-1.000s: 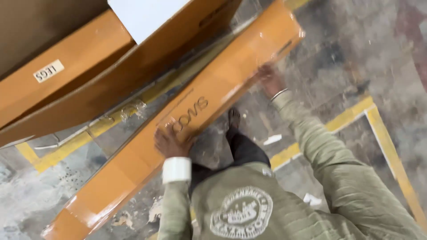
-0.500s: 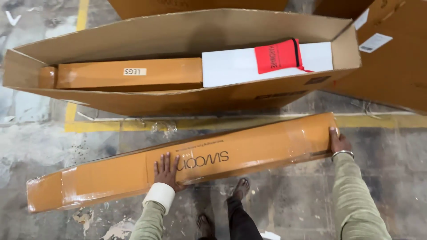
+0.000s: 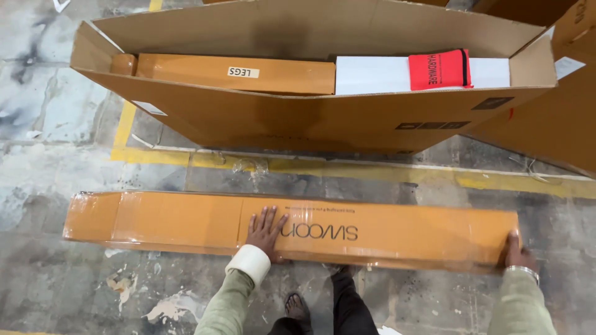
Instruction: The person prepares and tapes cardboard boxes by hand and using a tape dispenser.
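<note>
A long flat orange carton (image 3: pixel 186 220) wrapped in clear film lies on the concrete floor in front of me. My left hand (image 3: pixel 265 229) rests flat on its top near the middle, fingers spread. My right hand (image 3: pixel 516 251) grips the carton's right end. Behind it stands a large open cardboard box (image 3: pixel 298 121) holding a second orange carton (image 3: pixel 205 73), a white box (image 3: pixel 372 75) and a red pouch (image 3: pixel 439 69).
A yellow floor line (image 3: pixel 372 170) runs between the carton and the open box. More brown cartons (image 3: pixel 571 124) stand at the right. My foot (image 3: pixel 297 307) and dark trouser leg show at the bottom. Paint stains mark the floor.
The long carton has come down from a tilted position to lie level on the floor. Both hands stayed on it; the view has steadied and moved closer.
</note>
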